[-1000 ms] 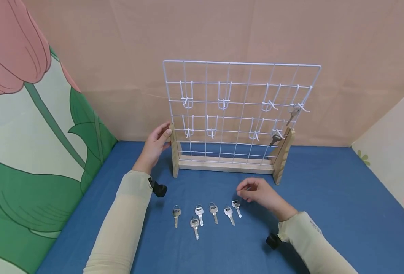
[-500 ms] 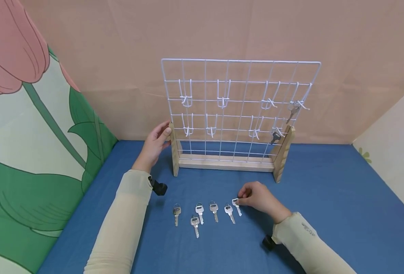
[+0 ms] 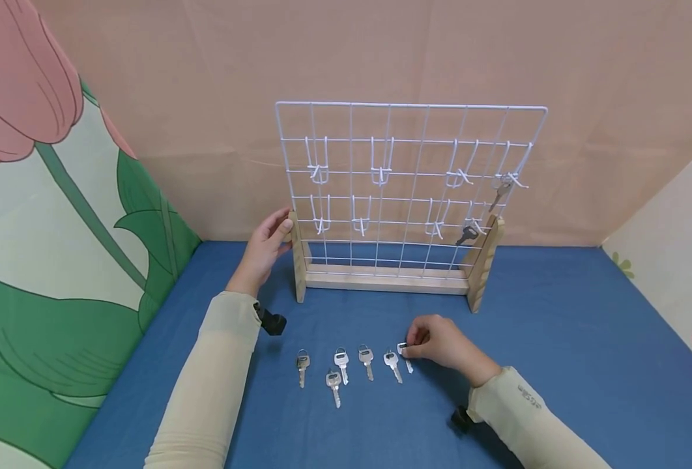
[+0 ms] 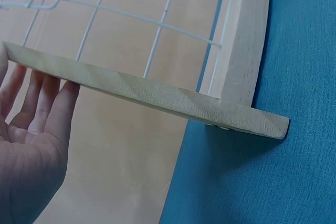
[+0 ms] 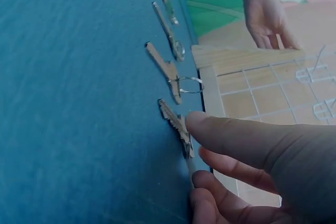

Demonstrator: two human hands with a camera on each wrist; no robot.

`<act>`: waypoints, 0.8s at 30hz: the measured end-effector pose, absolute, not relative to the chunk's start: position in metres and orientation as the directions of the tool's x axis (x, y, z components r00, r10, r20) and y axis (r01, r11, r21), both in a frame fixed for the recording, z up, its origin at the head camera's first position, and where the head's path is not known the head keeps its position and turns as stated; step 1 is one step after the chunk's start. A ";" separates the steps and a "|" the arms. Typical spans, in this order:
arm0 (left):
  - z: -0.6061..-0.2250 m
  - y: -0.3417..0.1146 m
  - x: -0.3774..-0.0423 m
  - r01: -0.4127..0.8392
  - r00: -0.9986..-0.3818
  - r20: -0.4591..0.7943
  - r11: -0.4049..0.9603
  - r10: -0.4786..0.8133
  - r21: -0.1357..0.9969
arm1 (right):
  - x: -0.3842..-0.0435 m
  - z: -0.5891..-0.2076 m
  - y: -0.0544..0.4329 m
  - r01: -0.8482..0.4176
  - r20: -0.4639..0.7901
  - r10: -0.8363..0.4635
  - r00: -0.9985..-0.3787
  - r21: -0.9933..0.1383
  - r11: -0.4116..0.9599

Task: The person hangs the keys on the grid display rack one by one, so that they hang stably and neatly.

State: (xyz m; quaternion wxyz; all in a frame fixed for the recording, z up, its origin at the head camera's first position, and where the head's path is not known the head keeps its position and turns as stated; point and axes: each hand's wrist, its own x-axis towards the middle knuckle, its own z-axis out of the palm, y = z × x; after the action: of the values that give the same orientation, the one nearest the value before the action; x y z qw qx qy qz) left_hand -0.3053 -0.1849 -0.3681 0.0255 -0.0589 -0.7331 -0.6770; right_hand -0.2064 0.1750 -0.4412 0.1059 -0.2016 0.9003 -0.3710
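Note:
My left hand point(image 3: 260, 251) grips the left wooden side post point(image 4: 147, 95) of a white wire grid rack point(image 3: 412, 105), thumb on the near side and fingers behind. On the blue cloth, my right hand point(image 3: 448, 345) pinches the head end of the rightmost silver key point(image 5: 176, 127); its ring is mostly covered by the fingers. Left of it lie more ringed keys, among them one close by point(image 3: 393, 366), a lower one point(image 3: 333, 389) and the leftmost one point(image 3: 302, 368). Two keys hang on the rack's right-hand hooks, an upper key point(image 3: 500, 194) and a lower key point(image 3: 468, 234).
Several white hooks, such as an upper-left hook point(image 3: 319, 172), jut from the grid in two rows. A wooden base bar point(image 3: 387, 283) joins the side posts. Behind stands a tan backdrop point(image 3: 205, 130), with printed panels at both sides.
My right hand has come down and slightly forward onto the rightmost key and taken its head end between thumb and fingers. The lower hanging key has swung. My left hand stays on the post.

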 end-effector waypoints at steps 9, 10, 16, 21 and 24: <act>-0.368 -0.184 -0.305 0.121 -0.991 0.116 0.076 0.059 0.990 | -0.205 -0.440 0.175 -0.350 -0.004 -0.483 -0.876 -0.684 0.640; -0.367 -0.185 -0.305 0.122 -0.991 0.118 0.077 0.057 0.990 | -0.205 -0.440 0.174 -0.359 0.002 -0.490 -0.872 -0.683 0.636; -0.370 -0.186 -0.304 0.129 -0.991 0.125 0.088 0.054 0.988 | -0.205 -0.445 0.176 -0.450 0.046 -0.558 -0.829 -0.646 0.617; -0.370 -0.186 -0.304 0.134 -0.990 0.130 0.077 0.058 0.988 | -0.206 -0.443 0.180 -0.506 0.118 -0.556 -0.822 -0.598 0.621; -0.368 -0.185 -0.304 0.132 -0.990 0.128 0.070 0.061 0.989 | -0.206 -0.441 0.182 -0.506 0.183 -0.508 -0.842 -0.594 0.626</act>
State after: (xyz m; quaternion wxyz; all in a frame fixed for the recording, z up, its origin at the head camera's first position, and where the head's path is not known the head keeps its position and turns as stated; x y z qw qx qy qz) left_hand -0.3040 -0.1852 -0.3680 0.0261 -0.0659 -0.7308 -0.6789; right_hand -0.2062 0.1815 -0.4407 0.0013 -0.2812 0.9016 -0.3288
